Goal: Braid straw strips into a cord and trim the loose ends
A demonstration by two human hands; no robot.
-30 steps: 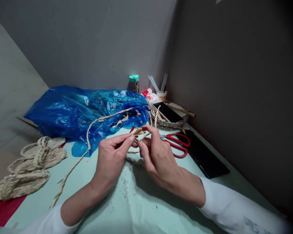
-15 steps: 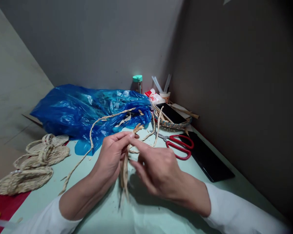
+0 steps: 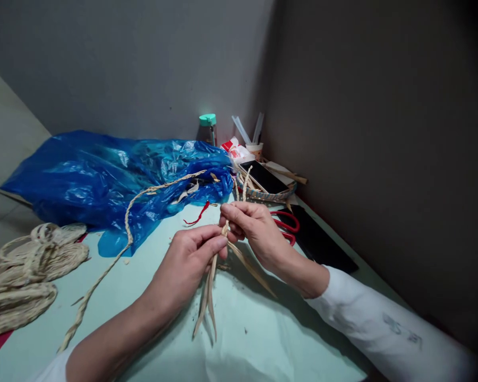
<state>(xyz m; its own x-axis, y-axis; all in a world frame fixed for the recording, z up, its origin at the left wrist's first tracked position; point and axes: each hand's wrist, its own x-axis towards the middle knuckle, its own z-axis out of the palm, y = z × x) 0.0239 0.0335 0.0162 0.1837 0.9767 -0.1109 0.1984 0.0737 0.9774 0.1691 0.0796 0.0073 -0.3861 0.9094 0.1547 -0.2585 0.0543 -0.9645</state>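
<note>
My left hand [image 3: 189, 252] pinches a short straw braid [image 3: 225, 229] between thumb and fingers, over the middle of the table. Loose flat straw strands [image 3: 209, 297] hang below the thumb, and another strand [image 3: 255, 269] slants off to the right. Just above, my right hand [image 3: 255, 225] is closed at the braid's upper end, its thumb and fingertips pressed together; the exact grip is partly hidden. Behind the right hand rise thin braided straw cords [image 3: 245, 183]. Red-handled scissors [image 3: 289, 222] lie partly covered by that hand.
A blue plastic bag [image 3: 115, 164] spreads along the back, with a long braided cord [image 3: 129, 212] across it. Woven straw sandals [image 3: 35, 270] lie left. A red thread [image 3: 197, 216] rests near the bag. Right: a basket [image 3: 279, 195] with a phone [image 3: 265, 176], and a black slab [image 3: 326, 241].
The view has shifted right. My right hand has moved up to the braid's top, and the bunched strands now hang spread apart. A red thread has come into view.
</note>
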